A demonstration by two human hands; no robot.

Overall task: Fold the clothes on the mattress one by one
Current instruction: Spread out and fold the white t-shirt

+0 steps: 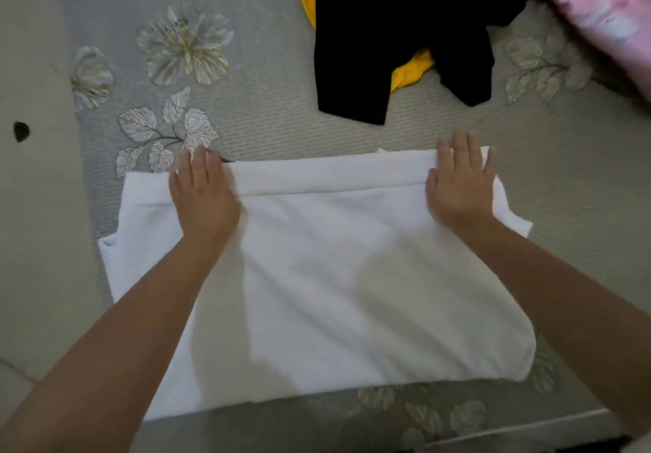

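Currently folding the white shirt [317, 269], which lies spread at 6 o'clock on the mattress [264, 107]. Left hand [202, 199] and right hand [459, 188] press flat, fingers straight, on its far folded edge (gripping nothing). Next, judged: fold the sides inward. Black garment [387, 29] and yellow garment [410, 72] wait at 12 o'clock.

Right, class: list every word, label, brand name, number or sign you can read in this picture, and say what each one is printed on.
None can be read.
White garment: plain, no print or tag showing.
Black garment and yellow garment: no lettering visible.
Pink bedding: pale blurred patches, too smeared to tell if they are text.
Mattress: only flower and leaf patterns.
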